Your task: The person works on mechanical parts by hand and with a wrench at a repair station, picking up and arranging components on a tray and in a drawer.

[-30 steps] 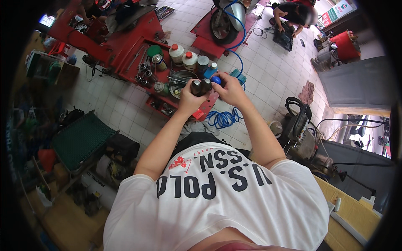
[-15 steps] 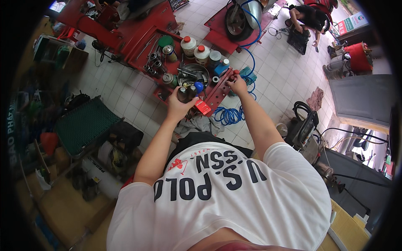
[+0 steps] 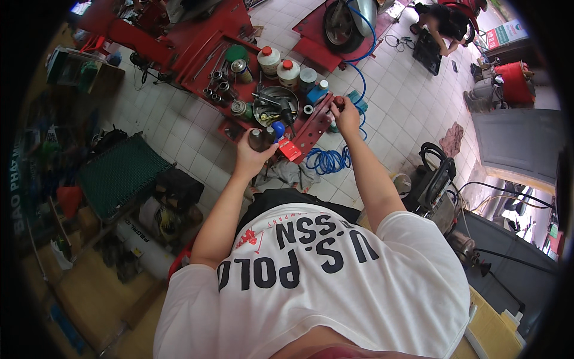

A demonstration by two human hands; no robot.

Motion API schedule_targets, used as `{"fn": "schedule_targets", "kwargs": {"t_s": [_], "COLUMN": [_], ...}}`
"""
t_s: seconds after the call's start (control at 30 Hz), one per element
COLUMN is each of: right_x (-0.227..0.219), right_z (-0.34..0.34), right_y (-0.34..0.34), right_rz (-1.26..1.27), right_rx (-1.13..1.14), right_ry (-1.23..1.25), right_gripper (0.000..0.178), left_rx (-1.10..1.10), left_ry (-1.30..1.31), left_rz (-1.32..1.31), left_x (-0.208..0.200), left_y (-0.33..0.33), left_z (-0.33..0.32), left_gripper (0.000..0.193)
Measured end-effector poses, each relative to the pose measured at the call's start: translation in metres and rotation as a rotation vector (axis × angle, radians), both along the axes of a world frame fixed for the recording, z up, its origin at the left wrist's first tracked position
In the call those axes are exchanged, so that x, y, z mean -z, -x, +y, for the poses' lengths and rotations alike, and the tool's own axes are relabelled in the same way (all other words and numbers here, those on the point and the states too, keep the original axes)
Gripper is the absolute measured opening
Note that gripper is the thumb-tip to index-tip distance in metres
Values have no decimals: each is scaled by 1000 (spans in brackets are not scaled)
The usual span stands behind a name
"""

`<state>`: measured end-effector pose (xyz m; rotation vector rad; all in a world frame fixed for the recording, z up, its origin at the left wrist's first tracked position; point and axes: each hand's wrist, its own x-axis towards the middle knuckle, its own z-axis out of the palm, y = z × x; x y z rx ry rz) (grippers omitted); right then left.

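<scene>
My left hand [image 3: 253, 157] is closed around two dark bottles [image 3: 256, 139] with pale tops at the near left corner of a red tool cart [image 3: 197, 66]. A blue ball-shaped piece [image 3: 278, 128] and a red packet [image 3: 289, 149] sit beside them. At the cart's right edge, the fingers of my right hand [image 3: 348, 121] are closed on a small dark-red rounded piece [image 3: 339, 101]; its kind I cannot make out. Between my hands stands a round metal bowl [image 3: 261, 115] with a dark pistol-shaped tool [image 3: 282, 106] leaning over its rim.
White bottles with red caps [image 3: 288, 75], a spray can [image 3: 240, 69] and sockets [image 3: 216, 91] crowd the cart. A coiled blue hose [image 3: 329, 161] lies on the tiles. Far right, a person [image 3: 445, 27] bends over a black case [image 3: 428, 52]. A motorcycle wheel [image 3: 341, 30] stands behind.
My left hand and the dark bottles shifted slightly left and nearer. My right hand moved a little right. The pistol-shaped tool now leans over the bowl's rim. The other person leans closer to the case.
</scene>
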<state>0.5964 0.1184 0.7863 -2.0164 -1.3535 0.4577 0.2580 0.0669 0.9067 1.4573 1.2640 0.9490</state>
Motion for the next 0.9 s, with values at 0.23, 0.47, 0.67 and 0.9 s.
{"fn": "schedule_targets", "kwargs": {"t_s": [0.23,0.47,0.67,0.9], "right_x": [-149,-177,-158,-149], "right_z": [-39,-67,-76,-74], "right_y": [6,47,80,100], "right_rz": [-46,384,570,598], "right_rx": [-134,-354,-302,-345], "right_ry": [-273,-106,-203,-171], "right_gripper": [38,36,35,33], "left_rx": [126,280,288,312], "left_ry": [77,168,172,258], "left_rz": [-201,-272,-233,-183], "left_x": [-3,-29,-39,-27], "left_y": [-23,-49,-46,-31], "left_z": [22,33,31,31], "left_gripper": [41,45,40,31]}}
